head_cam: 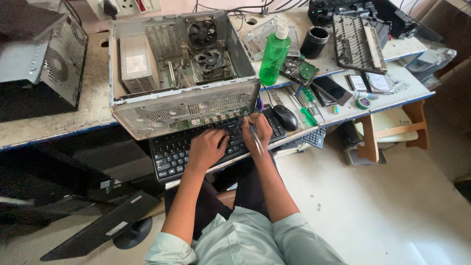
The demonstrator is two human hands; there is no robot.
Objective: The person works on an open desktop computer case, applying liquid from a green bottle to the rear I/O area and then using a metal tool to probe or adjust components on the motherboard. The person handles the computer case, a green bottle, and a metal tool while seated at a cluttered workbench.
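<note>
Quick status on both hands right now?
Left hand: flat on the black keyboard, holding nothing.
Right hand: closed on metal tweezers, over the keyboard.

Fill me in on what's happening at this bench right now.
A person is seated at a workbench with both hands on a black keyboard. The left hand rests flat on the keys; the right hand holds a pair of metal tweezers over the keyboard's right part. An opened desktop computer case lies just behind the keyboard, fans showing. A black mouse, a green bottle and green-handled screwdrivers lie to the right.
</note>
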